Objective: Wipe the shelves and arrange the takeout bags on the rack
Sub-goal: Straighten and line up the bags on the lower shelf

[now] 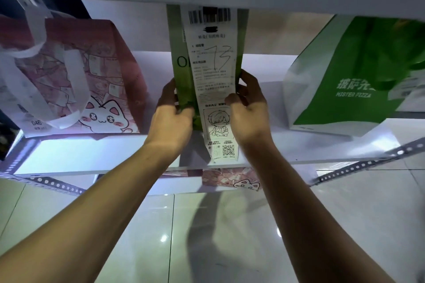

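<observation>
Green paper creases under the fingers: the left hand (171, 114) and the right hand (249, 108) both close on the lower sides of a narrow green bag (181, 76), standing on the middle shelf (92, 156) between a pink cat bag (99, 89) and a green pizza bag (340, 80). A long receipt (212, 71) hangs loose down its front, past the shelf edge. Squeezing low could crush the bag or tear the receipt; a tall bag let go off-square may tip.
</observation>
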A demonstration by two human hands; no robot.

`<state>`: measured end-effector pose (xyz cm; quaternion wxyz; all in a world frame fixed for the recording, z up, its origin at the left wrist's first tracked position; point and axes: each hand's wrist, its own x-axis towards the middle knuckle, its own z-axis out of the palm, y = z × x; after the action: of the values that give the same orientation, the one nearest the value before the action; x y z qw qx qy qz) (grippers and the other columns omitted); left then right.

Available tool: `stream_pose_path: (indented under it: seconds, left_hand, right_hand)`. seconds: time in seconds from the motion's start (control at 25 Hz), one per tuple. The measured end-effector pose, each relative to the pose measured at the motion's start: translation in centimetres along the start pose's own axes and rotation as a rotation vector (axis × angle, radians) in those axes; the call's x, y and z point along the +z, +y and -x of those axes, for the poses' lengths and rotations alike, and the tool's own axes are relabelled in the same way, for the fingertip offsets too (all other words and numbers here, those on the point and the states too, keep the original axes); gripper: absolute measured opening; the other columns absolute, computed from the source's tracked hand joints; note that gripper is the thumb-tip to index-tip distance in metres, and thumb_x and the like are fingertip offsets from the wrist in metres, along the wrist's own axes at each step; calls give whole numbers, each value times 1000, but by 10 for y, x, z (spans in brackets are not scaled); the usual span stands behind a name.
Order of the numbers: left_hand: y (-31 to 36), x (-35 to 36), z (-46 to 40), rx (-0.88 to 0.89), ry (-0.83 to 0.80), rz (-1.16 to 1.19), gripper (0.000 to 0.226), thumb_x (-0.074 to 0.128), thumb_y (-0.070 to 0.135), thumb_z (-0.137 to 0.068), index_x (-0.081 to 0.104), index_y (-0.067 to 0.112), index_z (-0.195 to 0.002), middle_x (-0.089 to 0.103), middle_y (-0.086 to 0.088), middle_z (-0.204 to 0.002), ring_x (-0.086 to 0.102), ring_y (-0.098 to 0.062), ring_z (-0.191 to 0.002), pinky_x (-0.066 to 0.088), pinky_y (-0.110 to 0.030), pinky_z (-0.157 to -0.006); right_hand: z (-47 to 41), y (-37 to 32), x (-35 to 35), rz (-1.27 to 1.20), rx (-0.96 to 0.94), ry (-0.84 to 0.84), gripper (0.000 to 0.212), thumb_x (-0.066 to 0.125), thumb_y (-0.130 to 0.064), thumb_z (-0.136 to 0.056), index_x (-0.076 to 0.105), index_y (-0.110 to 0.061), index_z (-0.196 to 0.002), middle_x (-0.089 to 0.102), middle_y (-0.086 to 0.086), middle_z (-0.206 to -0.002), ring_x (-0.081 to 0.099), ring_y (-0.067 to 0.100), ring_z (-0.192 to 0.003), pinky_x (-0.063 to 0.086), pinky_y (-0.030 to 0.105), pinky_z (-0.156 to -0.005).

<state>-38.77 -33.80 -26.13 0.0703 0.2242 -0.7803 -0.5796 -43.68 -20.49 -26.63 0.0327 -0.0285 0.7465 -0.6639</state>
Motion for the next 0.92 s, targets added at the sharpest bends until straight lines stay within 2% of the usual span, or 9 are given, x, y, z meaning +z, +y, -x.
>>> stream_pose_path:
  seconds: [0.12, 0.16, 0.24, 0.32, 0.44, 0.6, 0.72, 0.84, 0.92]
  left_hand:
    - [-4, 0, 2, -15, 6, -23, 54, 53, 9, -96, 44, 40, -139, 66, 19, -107, 64, 11, -89, 52, -11, -77]
    - [-4, 0, 4, -18, 6, -18, 57, 53, 9, -96, 42, 40, -143, 66, 20, -109, 63, 13, -90, 53, -11, -80]
    - [-7, 1, 5, -25, 8, -2, 63, 54, 11, -97, 34, 38, -150, 65, 12, -128, 62, 1, -113, 52, -29, -101]
    - [-9, 2, 5, -29, 7, 4, 64, 54, 13, -99, 29, 37, -153, 57, 7, -143, 53, -14, -130, 44, -44, -111]
    - [-15, 4, 6, 4, -8, 21, 58, 54, 11, -100, 36, 32, -150, 57, 7, -141, 53, -16, -130, 46, -44, -110]
    - [-20, 5, 13, -66, 2, 25, 60, 55, 13, -100, 33, 34, -152, 47, 4, -152, 47, -17, -138, 41, -46, -114]
    - [-23, 2, 23, -103, -15, 7, 62, 52, 11, -100, 30, 35, -154, 44, 2, -154, 48, -19, -136, 43, -47, -112]
    - [-30, -2, 36, -62, -14, -24, 56, 49, 10, -100, 37, 31, -150, 50, 3, -145, 50, -18, -132, 45, -42, -109]
    - [-37, -2, 45, -21, -5, -11, 46, 49, 8, -99, 48, 26, -141, 58, 15, -125, 57, -8, -120, 50, -28, -99]
  right_hand:
    - [4, -2, -2, 31, 12, -35, 39, 48, -6, -101, 49, -37, -126, 67, -7, -123, 63, 10, -109, 52, 7, -74]
    - [6, -1, -2, 39, 11, -36, 38, 50, -6, -101, 49, -34, -126, 67, -7, -123, 63, 11, -109, 52, 7, -76]
    - [6, 1, -3, 40, 6, -8, 34, 52, -7, -99, 52, -28, -126, 67, -7, -120, 64, 11, -106, 51, 5, -75]
    - [6, 3, -5, 44, 4, 19, 33, 54, -7, -98, 53, -26, -125, 67, -6, -119, 64, 11, -103, 51, 5, -77]
    - [7, 8, -9, 64, 3, 4, 36, 54, -7, -98, 51, -28, -127, 67, -8, -118, 65, 9, -105, 52, 10, -83]
    - [13, 19, -11, 57, 46, 1, 40, 57, -9, -98, 49, -26, -133, 66, -5, -125, 65, 16, -114, 59, 37, -93]
    - [21, 30, -14, 86, 57, 4, 41, 58, -12, -99, 48, -25, -136, 66, -3, -125, 65, 19, -113, 59, 37, -92]
    - [29, 41, -18, 53, 70, -1, 43, 56, -9, -98, 48, -22, -138, 68, 1, -124, 67, 18, -101, 57, 24, -75]
    - [37, 47, -22, 45, 50, 3, 44, 53, -3, -97, 49, -17, -139, 69, 6, -119, 65, 8, -82, 50, 16, -60]
